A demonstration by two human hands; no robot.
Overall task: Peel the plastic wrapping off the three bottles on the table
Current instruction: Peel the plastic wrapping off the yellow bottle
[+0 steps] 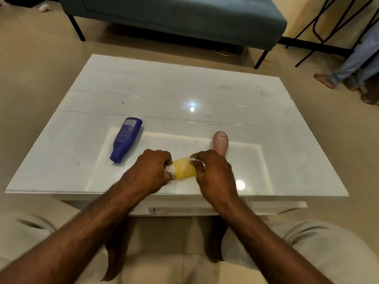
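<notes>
Illumination is warm, even and moderately bright. The glossy white glass-topped table returns two specular hot spots from overhead light, one at its centre and one near its front edge. Dense shadow lies beneath the teal upholstered bench. The centre is sharp: label print on the dark blue plastic bottle is visible but not legible. Wide-angle distortion bows the table edges, and the frame corners are soft.
</notes>
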